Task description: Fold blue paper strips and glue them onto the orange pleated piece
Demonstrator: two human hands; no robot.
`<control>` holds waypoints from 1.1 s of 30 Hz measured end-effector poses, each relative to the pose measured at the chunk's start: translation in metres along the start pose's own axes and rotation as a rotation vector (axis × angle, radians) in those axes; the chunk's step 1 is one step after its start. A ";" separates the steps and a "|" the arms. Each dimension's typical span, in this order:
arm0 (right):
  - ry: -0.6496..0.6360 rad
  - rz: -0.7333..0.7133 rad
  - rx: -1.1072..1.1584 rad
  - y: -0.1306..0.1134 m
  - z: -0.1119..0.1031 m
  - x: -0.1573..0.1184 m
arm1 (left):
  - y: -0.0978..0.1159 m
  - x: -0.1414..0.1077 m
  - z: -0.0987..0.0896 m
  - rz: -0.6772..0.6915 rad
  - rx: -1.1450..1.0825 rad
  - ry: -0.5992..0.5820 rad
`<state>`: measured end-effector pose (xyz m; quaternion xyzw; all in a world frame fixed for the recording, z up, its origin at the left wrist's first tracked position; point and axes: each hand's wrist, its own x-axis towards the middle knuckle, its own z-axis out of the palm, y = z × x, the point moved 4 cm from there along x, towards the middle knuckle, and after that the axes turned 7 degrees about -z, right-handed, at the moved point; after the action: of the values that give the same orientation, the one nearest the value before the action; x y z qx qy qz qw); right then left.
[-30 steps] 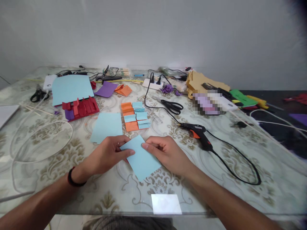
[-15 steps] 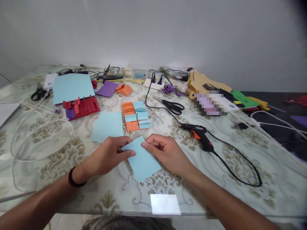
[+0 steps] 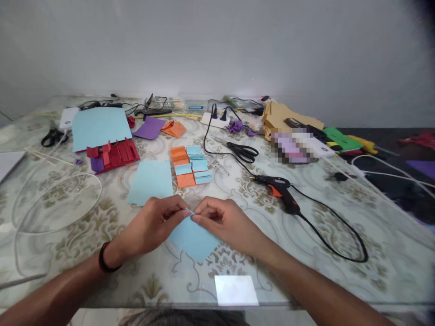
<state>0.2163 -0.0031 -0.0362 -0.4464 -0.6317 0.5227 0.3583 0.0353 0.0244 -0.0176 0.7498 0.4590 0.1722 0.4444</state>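
A light blue paper sheet is held over the front middle of the table, its top edge pinched between both hands. My left hand grips that edge from the left, thumb and fingers pressed together. From the right, my right hand pinches the same edge, its thumb close to the left one. Beyond the left hand lie more light blue sheets. Folded orange and blue paper pieces sit behind the hands in two columns.
To the right lies a black glue gun with its looping cord. Black-handled scissors and a white power strip are behind it. Red folded papers lie at left, beside a white cable.
Both hands have drawn closer together along the paper's top edge, and that edge is now bent between the fingertips. The sheet hangs slightly lower in view.
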 end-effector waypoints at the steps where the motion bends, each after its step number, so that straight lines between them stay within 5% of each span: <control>1: 0.019 -0.003 0.036 0.000 -0.001 0.001 | 0.000 0.000 -0.001 0.005 -0.019 0.018; 7: -0.015 -0.021 0.052 0.004 0.003 0.001 | -0.001 0.000 0.005 -0.011 -0.022 -0.060; 13: -0.024 -0.044 0.073 0.002 0.003 0.001 | 0.001 -0.004 0.005 0.078 0.057 0.021; 24: 0.099 -0.091 0.038 -0.007 -0.027 0.005 | 0.003 -0.003 -0.042 0.111 0.042 0.293; 29: 0.222 -0.229 -0.089 -0.016 -0.033 0.004 | 0.001 -0.001 -0.030 0.089 0.045 0.272; 33: 0.162 -0.236 -0.081 -0.015 -0.018 0.003 | 0.005 -0.006 -0.016 0.110 0.044 0.237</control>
<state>0.2296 0.0047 -0.0184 -0.4241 -0.6694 0.4131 0.4488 0.0243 0.0270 -0.0033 0.7580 0.4700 0.2736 0.3603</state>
